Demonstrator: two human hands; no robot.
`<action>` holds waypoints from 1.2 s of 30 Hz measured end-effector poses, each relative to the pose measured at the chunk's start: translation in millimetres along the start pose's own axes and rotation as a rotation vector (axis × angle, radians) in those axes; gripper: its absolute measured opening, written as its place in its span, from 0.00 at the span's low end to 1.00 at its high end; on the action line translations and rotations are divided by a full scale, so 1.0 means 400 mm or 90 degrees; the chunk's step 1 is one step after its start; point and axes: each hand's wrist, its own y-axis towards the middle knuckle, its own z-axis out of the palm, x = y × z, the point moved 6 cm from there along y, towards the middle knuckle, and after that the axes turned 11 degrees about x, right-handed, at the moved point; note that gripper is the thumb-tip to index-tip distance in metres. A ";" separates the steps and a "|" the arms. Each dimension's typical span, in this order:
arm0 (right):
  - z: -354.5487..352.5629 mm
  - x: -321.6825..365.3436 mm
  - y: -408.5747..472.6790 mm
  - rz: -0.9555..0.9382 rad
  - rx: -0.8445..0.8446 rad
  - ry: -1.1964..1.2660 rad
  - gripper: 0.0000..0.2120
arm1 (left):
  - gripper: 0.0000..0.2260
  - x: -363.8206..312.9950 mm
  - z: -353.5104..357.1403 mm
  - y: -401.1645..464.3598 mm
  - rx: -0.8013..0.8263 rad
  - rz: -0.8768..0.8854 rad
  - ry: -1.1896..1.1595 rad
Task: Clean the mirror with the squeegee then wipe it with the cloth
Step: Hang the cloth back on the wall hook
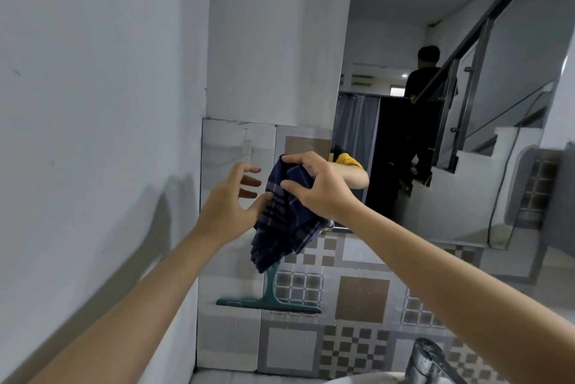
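A dark blue checked cloth hangs in front of the tiled wall, just left of the mirror's lower left corner. My right hand pinches its bunched top. My left hand is beside the cloth with fingers spread; only the thumb touches its left edge. A teal squeegee hangs blade down below the cloth. The cloth hides the top of its handle, so what holds it up is not visible. The mirror fills the upper right and reflects a staircase and a person.
A clear plastic hook is stuck on the wall tile behind my left hand. A chrome faucet and the white sink rim lie at the bottom right. A plain wall closes in the left side.
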 end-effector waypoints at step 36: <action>0.086 -0.037 0.254 0.042 0.017 -0.203 0.21 | 0.12 0.105 -0.126 0.208 -0.108 -0.101 0.131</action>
